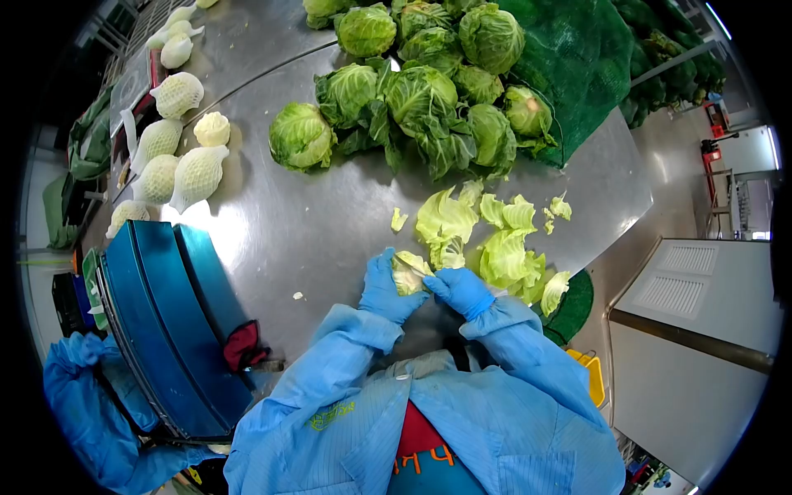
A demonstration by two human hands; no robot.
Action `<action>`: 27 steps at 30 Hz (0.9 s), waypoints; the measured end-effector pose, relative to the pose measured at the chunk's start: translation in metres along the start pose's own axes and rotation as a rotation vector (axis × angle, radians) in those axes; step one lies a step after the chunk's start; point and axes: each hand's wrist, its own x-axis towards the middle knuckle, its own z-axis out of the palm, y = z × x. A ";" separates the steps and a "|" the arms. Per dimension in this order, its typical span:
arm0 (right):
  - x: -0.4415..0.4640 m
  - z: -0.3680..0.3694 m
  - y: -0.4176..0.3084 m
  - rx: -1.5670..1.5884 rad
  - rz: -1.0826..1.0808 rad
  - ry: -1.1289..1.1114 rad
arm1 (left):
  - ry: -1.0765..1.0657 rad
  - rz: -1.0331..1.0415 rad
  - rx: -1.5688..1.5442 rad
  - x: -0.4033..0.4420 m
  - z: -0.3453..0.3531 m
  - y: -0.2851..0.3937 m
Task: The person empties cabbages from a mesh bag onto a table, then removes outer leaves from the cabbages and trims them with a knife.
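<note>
A small pale cabbage point(406, 280), its outer leaves off, sits in my left hand point(386, 290), whose blue-gloved fingers wrap round its left side. My right hand point(462, 292), also gloved in blue, is closed at the cabbage's right side. From its fingers a thin blade, seemingly of a small knife point(415, 268), lies across the top of the cabbage; the handle is hidden in the glove. Loose yellow-green leaves point(446, 219) lie just beyond my hands, and more leaves point(507, 257) spread to the right.
Whole green cabbages point(421, 95) are piled at the back of the metal table point(272, 223), beside a green mesh sack point(577, 66). Cabbages in white foam nets point(198, 177) stand at left, near a bare one point(212, 129). A blue metal box point(169, 330) flanks my left arm.
</note>
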 end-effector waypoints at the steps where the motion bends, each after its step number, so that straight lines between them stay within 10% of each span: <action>1: 0.001 -0.003 -0.009 0.020 0.081 -0.039 | 0.007 -0.002 0.028 0.001 0.000 0.001; 8: -0.002 0.014 -0.015 -0.511 0.069 0.293 | 0.044 -0.019 0.014 0.000 -0.003 0.010; 14: -0.009 0.015 -0.009 0.180 0.105 0.190 | 0.044 -0.055 -0.112 -0.004 0.002 0.001; 17: -0.006 0.014 -0.032 0.069 0.039 0.518 | 0.055 -0.134 -0.364 -0.004 0.008 -0.011; 20: 0.006 0.005 -0.028 0.421 -0.115 0.340 | 0.004 0.047 -0.070 -0.006 -0.011 0.003; 27: 0.002 0.020 -0.041 0.151 -0.108 0.222 | 0.049 0.112 0.416 -0.010 -0.024 0.034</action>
